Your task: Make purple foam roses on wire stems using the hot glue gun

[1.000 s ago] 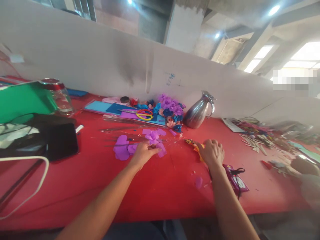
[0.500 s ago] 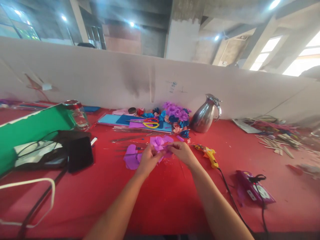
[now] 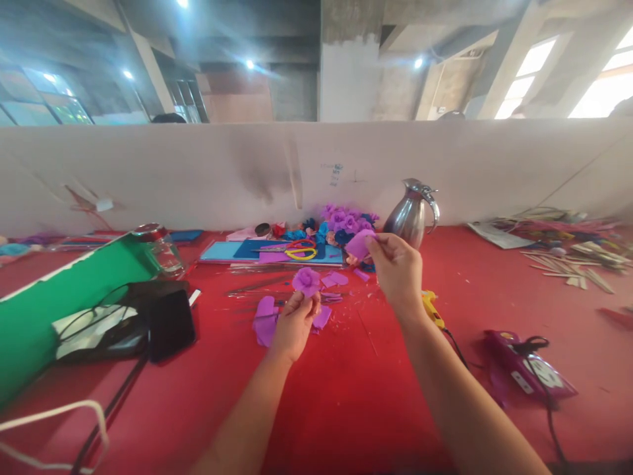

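My left hand [image 3: 295, 324] pinches a purple paper flower [image 3: 306, 282] from below, its petals facing up. Raised to the right, my right hand [image 3: 398, 272] grips a single purple paper petal [image 3: 360, 245] between thumb and fingers. Flower and petal are apart. Under and beside my left hand lie cut purple paper pieces [image 3: 266, 321], with more purple scraps [image 3: 334, 280] just behind. Part of a yellow glue gun [image 3: 433, 309] shows behind my right wrist; its front is hidden.
Yellow-handled scissors [image 3: 301, 249] rest on blue paper sheets [image 3: 222, 251]. Behind are finished paper flowers [image 3: 341, 219] and a metal jug [image 3: 406, 214]. A black phone [image 3: 171, 324] and glass jar [image 3: 165, 252] stand left, a purple power box [image 3: 527, 369] and wooden sticks [image 3: 568, 267] right.
My right hand has moved up and right, away from the flower, and now holds a petal. My left hand keeps the flower, slightly lower. The whole view has shifted a little.
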Tool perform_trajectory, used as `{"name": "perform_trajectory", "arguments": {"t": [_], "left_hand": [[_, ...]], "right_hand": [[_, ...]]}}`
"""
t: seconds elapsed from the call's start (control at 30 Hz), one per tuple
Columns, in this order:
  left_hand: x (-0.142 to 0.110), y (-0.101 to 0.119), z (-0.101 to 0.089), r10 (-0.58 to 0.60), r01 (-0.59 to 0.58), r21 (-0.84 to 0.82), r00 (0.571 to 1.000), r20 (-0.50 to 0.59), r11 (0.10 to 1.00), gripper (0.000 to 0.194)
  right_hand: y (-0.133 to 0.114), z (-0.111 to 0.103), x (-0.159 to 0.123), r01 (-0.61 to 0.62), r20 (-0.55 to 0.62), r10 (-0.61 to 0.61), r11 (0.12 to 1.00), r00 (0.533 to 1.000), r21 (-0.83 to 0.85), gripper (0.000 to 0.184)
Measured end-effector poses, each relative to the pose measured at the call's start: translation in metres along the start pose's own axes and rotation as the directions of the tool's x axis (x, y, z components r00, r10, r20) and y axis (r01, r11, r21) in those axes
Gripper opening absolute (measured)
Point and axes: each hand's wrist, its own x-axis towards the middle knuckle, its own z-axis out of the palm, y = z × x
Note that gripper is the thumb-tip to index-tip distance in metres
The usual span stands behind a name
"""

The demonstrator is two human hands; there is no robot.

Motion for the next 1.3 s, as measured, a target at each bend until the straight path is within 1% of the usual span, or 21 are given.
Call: {"name": "perform_trajectory", "arguments": {"t": [0.03,0.1,0.17,0.23,0.3,0.4,0.5,0.63,0.8,1.0,1.13,1.2,1.3], "left_hand": [[-0.001,0.001,0.0,-0.007,0.007,-0.046,1.0,0.011,0.999,0.023],[-0.003,0.003,0.0,-0.015,0.019,-0.105,0.999,0.047,0.994,0.021],[-0.006,0.005,0.001,-0.014,0.024,-0.121,0.996,0.088,0.992,0.02],[-0.008,0.005,0.003,-0.02,0.034,-0.115,0.993,0.116,0.993,0.02],[-0.008,0.002,0.004,-0.043,0.054,-0.11,0.994,0.103,0.992,0.022],[-0.006,-0.005,0.005,-0.081,0.085,-0.099,0.996,0.042,0.991,0.023],[-0.004,-0.011,0.005,-0.083,0.084,-0.096,0.996,0.013,0.992,0.022],[-0.004,-0.013,0.005,-0.089,0.091,-0.114,0.996,0.025,0.989,0.022],[-0.004,-0.012,0.005,-0.151,0.148,-0.154,0.988,-0.008,0.977,0.019],[-0.004,-0.014,0.007,-0.17,0.167,-0.129,0.985,-0.007,0.977,0.016],[-0.003,-0.016,0.006,-0.195,0.191,-0.115,0.98,-0.027,0.975,0.011],[-0.003,-0.018,0.005,-0.2,0.194,-0.119,0.979,-0.035,0.974,0.009],[-0.001,-0.02,0.003,-0.197,0.192,-0.112,0.98,-0.039,0.975,0.009]], "right_hand": [[-0.002,0.002,-0.003,0.002,0.014,-0.002,1.0,1.0,-0.008,0.029],[0.005,0.007,-0.014,-0.039,0.043,0.039,0.999,0.998,-0.006,0.03],[0.019,0.014,-0.027,-0.154,0.086,0.149,0.986,0.985,0.06,0.03],[0.032,0.021,-0.038,-0.31,0.157,0.284,0.932,0.946,0.186,0.031],[0.04,0.025,-0.043,-0.425,0.207,0.377,0.856,0.903,0.295,0.032],[0.041,0.027,-0.043,-0.498,0.235,0.439,0.78,0.867,0.379,0.034],[0.038,0.026,-0.042,-0.512,0.244,0.45,0.752,0.859,0.415,0.034],[0.035,0.028,-0.044,-0.502,0.247,0.437,0.743,0.865,0.443,0.034],[0.034,0.033,-0.05,-0.509,0.28,0.426,0.747,0.86,0.427,0.036],[0.04,0.038,-0.055,-0.482,0.265,0.407,0.796,0.874,0.368,0.031],[0.044,0.04,-0.056,-0.436,0.233,0.38,0.854,0.895,0.284,0.029],[0.045,0.04,-0.056,-0.408,0.213,0.362,0.88,0.907,0.242,0.029],[0.043,0.04,-0.057,-0.392,0.206,0.351,0.896,0.913,0.211,0.029]]}}
